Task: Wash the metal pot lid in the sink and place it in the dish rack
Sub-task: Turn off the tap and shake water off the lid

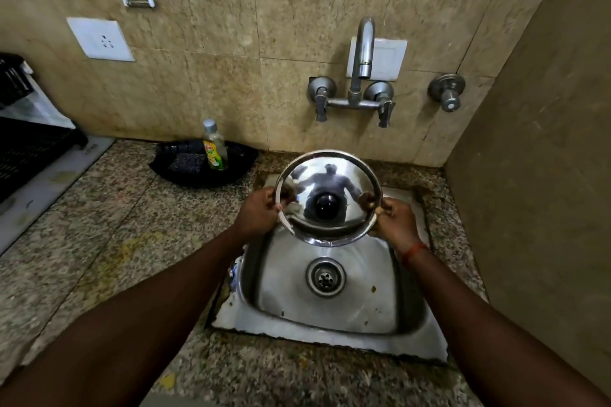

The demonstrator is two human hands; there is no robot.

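Slippage is the chief hazard: the metal pot lid (330, 175) is held only by its thin rim, one hand at each side. Once water and soap reach the polished steel, that hold is likely to weaken. A drop would land it in the sink (330, 337) directly below, with a risk of denting.

Second hazard: the lid is near the tap spout (363, 46), so a careless lift could knock the rim on it. No water shows at the spout.

Third: the black slatted rack (29, 149), judged to be the dish rack, sits well apart at the left edge of the bench (99, 225). A wet lid must cross the bench to reach it, and a one-handed carry would raise the drop risk.

Position: the lid is in the air over the back of the sink, tilted on edge, with the black knob (325, 206) facing the person. The left hand (259, 213) grips the left rim, fingers (267, 200) curled round the edge. The right hand (395, 218) pinches the right rim likewise. Neither hand holds anything else.

Washing is judged not yet begun: the soap bottle (215, 149) and scrubber (185, 162) stand untouched on the bench behind.
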